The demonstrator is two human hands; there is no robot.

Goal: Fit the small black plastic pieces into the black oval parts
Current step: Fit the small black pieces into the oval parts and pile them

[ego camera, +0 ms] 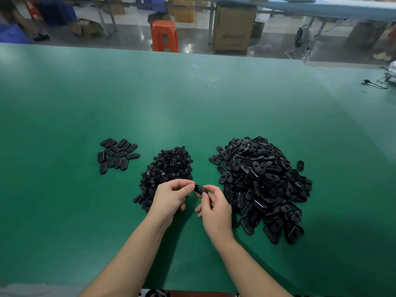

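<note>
Both hands pinching one black oval part (201,190) between them, left hand (171,196), right hand (215,207), above green table (64,200) near its front edge

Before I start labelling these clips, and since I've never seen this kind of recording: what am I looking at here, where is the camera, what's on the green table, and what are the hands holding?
There is no machine here, only a person's two bare hands. The single picture comes from a wide-angle camera worn on the person's head, looking forward and down.

On the green table top lie three groups. To the right is a large heap of black oval plastic parts, many showing a hole. In the middle is a pile of small black plastic pieces. To the left is a smaller flat cluster of black ovals, probably finished ones.

The left hand and the right hand meet in front of the piles and pinch one black oval part between them. Whether a small piece sits in it cannot be seen.

Beyond the table stands an orange plastic stool.
</note>
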